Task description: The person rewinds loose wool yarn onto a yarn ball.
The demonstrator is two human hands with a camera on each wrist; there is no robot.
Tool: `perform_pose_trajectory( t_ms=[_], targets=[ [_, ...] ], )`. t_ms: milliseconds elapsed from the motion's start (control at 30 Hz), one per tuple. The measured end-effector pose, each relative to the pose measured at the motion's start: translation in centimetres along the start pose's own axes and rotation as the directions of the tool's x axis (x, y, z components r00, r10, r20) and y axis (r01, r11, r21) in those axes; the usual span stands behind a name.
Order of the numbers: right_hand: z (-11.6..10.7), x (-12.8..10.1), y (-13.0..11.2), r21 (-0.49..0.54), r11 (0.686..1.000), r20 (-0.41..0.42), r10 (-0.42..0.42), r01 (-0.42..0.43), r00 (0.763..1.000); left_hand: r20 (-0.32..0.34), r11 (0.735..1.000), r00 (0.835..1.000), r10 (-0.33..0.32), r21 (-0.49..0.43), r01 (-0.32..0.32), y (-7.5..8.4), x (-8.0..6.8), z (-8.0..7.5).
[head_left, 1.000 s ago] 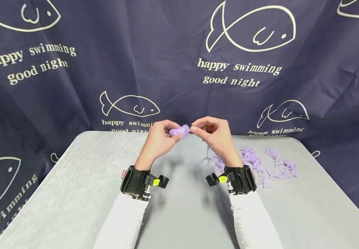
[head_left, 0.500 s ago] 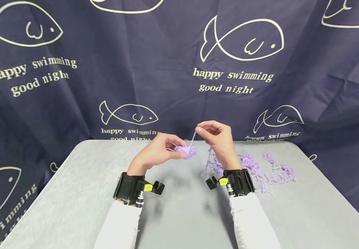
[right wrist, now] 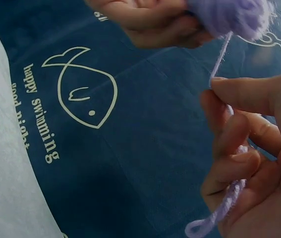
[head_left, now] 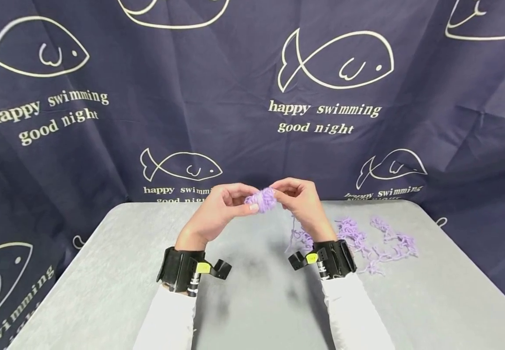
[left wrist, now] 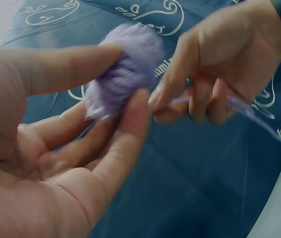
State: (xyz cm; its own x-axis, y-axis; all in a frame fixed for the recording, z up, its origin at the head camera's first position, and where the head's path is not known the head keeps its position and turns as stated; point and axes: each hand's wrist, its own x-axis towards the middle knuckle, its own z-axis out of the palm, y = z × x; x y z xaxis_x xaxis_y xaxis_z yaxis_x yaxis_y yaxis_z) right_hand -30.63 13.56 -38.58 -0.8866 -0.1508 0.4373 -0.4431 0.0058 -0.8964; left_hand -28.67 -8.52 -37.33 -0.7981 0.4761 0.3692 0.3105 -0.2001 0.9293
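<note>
From the head view, the left hand (head_left: 217, 209) pinches a small fuzzy ball of lilac wool yarn (head_left: 261, 199) between thumb and fingers, held in the air above the far edge of the grey tabletop (head_left: 103, 272). The right hand (head_left: 301, 199) has come back in against the ball; half a second ago it was raised and drawing a strand up and away, so one more turn seems to have been laid onto the ball, which by my judgement means the winding is moving along with plenty left to take up. That remainder is the loose tangled lilac yarn (head_left: 379, 240) lying near the far right corner of the tabletop, behind the right wrist. A dark blue cloth printed with white fish and lettering (head_left: 103, 73) hangs behind. In the left wrist view, the left hand (left wrist: 56, 163) has its thumb on top and fingertips beneath the yarn ball (left wrist: 123, 69), a closed pinching grip, while the right hand (left wrist: 219, 64) touches the ball's side. In the right wrist view, the right hand (right wrist: 254, 148) curls its fingers round the lilac yarn strand (right wrist: 219, 59), which runs taut up to the ball (right wrist: 234, 15) and trails out below the palm.
</note>
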Motion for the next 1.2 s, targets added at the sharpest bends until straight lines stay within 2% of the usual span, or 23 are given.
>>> perform_pose_trajectory(
  t_ms=[67, 167, 267, 333, 433, 533, 600, 633, 700, 800, 933, 1000, 1067, 1133, 1200],
  targets=[
    [0.2, 0.1, -0.1, -0.046, 0.999, 0.041, -0.005, 0.007, 0.999, -0.078, 0.997, 0.997, 0.003, -0.082, -0.009, 0.0, 0.2, 0.2],
    [0.6, 0.1, -0.3, -0.104, 0.994, 0.124, -0.021, 0.035, 0.992, -0.204, 0.987, 0.979, 0.000, -0.157, -0.032, 0.1, 0.4, 0.5],
    [0.9, 0.1, -0.5, -0.159, 0.985, 0.202, -0.039, 0.072, 0.979, -0.315, 0.986, 0.949, 0.008, -0.153, -0.060, 0.0, 0.7, 0.6],
    [1.0, 0.1, -0.6, -0.189, 0.978, 0.236, -0.048, 0.094, 0.971, -0.394, 0.988, 0.919, 0.019, -0.131, -0.076, 0.0, 0.9, 0.7],
    [1.1, 0.1, -0.7, -0.222, 0.969, 0.254, -0.052, 0.110, 0.966, -0.508, 0.995, 0.859, 0.064, -0.028, -0.091, -0.2, 1.3, 0.7],
    [1.0, 0.1, -0.9, -0.234, 0.965, 0.253, -0.060, 0.121, 0.966, -0.584, 0.986, 0.800, 0.141, 0.157, -0.059, -0.4, 1.4, 0.6],
    [1.0, 0.1, -1.0, -0.227, 0.965, 0.245, -0.070, 0.128, 0.967, -0.590, 0.955, 0.783, 0.195, 0.297, -0.014, -0.6, 1.4, 0.5],
    [1.0, 0.1, -1.0, -0.221, 0.966, 0.237, -0.078, 0.132, 0.968, -0.582, 0.930, 0.782, 0.223, 0.368, 0.009, -0.6, 1.3, 0.4],
    [0.9, 0.0, -1.2, -0.201, 0.970, 0.211, -0.097, 0.140, 0.973, -0.545, 0.872, 0.797, 0.261, 0.486, 0.047, -0.8, 1.2, 0.3],
    [0.7, -0.1, -1.3, -0.159, 0.978, 0.149, -0.114, 0.138, 0.982, -0.471, 0.781, 0.840, 0.268, 0.617, 0.097, -0.8, 1.0, 0.3],
    [0.4, -0.2, -1.3, -0.088, 0.989, 0.043, -0.116, 0.120, 0.992, -0.367, 0.713, 0.914, 0.172, 0.687, 0.142, -0.7, 0.8, 0.3],
    [0.3, -0.3, -1.2, -0.036, 0.994, -0.009, -0.107, 0.107, 0.994, -0.305, 0.700, 0.946, 0.113, 0.700, 0.142, -0.7, 0.7, 0.3],
    [0.2, -0.2, -1.1, 0.027, 0.996, -0.061, -0.088, 0.090, 0.994, -0.238, 0.707, 0.969, 0.059, 0.695, 0.128, -0.7, 0.6, 0.2],
    [0.2, -0.1, -1.1, 0.090, 0.993, -0.113, -0.071, 0.081, 0.991, -0.168, 0.732, 0.986, 0.020, 0.674, 0.100, -0.6, 0.4, 0.2],
    [0.1, 0.0, -1.0, 0.144, 0.986, -0.160, -0.064, 0.087, 0.985, -0.090, 0.781, 0.996, -0.010, 0.621, 0.064, -0.5, 0.3, 0.1]
  ],
)
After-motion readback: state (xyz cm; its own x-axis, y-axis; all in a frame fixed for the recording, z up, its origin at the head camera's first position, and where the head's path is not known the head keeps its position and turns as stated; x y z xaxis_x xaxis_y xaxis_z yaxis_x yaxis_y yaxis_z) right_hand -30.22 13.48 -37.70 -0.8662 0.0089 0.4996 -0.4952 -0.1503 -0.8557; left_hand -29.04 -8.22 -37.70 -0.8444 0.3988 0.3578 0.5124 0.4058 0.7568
